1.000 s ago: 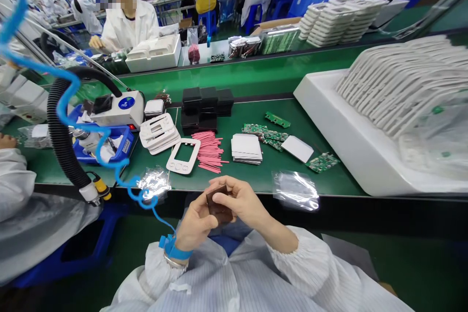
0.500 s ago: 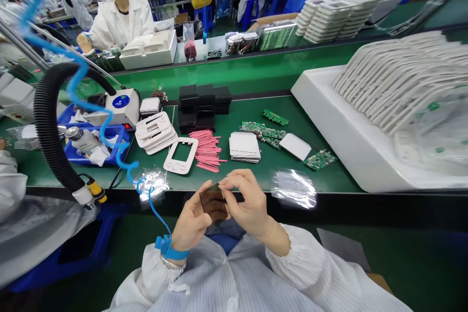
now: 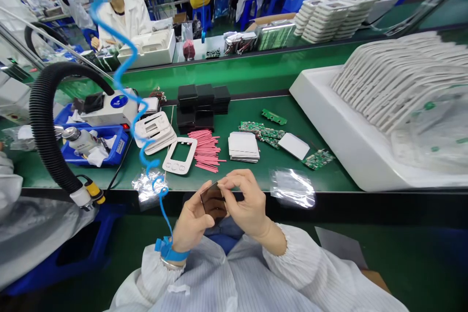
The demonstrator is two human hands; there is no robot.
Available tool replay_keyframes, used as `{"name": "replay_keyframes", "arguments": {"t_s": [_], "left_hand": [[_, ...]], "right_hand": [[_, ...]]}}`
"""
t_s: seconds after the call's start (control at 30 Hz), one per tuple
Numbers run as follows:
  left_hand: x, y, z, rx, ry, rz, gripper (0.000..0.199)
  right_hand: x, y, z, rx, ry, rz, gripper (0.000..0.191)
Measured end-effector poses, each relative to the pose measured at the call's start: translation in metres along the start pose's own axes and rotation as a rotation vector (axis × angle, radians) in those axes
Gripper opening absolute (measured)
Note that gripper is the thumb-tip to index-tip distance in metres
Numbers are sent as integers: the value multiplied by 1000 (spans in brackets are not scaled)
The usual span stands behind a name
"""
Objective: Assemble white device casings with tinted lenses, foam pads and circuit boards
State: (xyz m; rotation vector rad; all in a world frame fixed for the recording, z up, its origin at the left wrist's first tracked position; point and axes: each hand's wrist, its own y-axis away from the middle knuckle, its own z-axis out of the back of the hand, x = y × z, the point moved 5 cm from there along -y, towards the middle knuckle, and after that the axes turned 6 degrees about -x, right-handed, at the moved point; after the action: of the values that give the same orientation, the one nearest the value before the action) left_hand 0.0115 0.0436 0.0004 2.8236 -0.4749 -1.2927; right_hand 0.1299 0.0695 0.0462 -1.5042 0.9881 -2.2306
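A dark, glossy, reflective rectangular panel point(image 3: 213, 202) is held tilted in front of my body, just off the bench's front edge. My left hand point(image 3: 192, 219) grips its left and lower edges, the thumb lying over the lower part of its face. With fingers pinched at the panel's upper right corner, my right hand point(image 3: 246, 202) also has hold of it. Beyond the hands lie a stack of white square sheets point(image 3: 243, 146), a pile of pink strips point(image 3: 206, 150) and a white frame with a rectangular window point(image 3: 180, 156).
Stacked black panels point(image 3: 195, 106) stand at the back. Green circuit boards point(image 3: 261, 132) lie right of centre. A white foam box point(image 3: 325, 102) of white housings fills the right. At left are a black hose point(image 3: 38, 122) and a blue tray point(image 3: 119, 151). A coiled blue cord point(image 3: 124, 66) hangs to my left wrist.
The blue coiled cord has swung to the right. Both hands keep hold of the dark panel in nearly the same place, its tilt slightly changed.
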Motion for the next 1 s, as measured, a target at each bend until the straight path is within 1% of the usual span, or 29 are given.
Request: {"name": "replay_keyframes", "arguments": {"t_s": [0.2,0.43,0.77,0.9,0.93,1.0], "left_hand": [[2,-1,-1,6,-4,-15,58],[2,-3,4,-39,-30,-15,60],[0,-3,0,-11,-9,-14,58],[1,-3,2,-29,-32,-15,59],[2,-3,2,-34,-36,-12,59],[2,-3,3,-37,-36,2,60]], "right_hand": [[2,0,0,-16,37,28,21],[3,-1,-1,23,-4,-3,21],[0,-1,0,-10,5,-19,21],[0,1,-1,-7,1,-14,21],[-1,1,-2,0,-6,-28,21],[-6,-1,-3,45,-27,-102,19]]}}
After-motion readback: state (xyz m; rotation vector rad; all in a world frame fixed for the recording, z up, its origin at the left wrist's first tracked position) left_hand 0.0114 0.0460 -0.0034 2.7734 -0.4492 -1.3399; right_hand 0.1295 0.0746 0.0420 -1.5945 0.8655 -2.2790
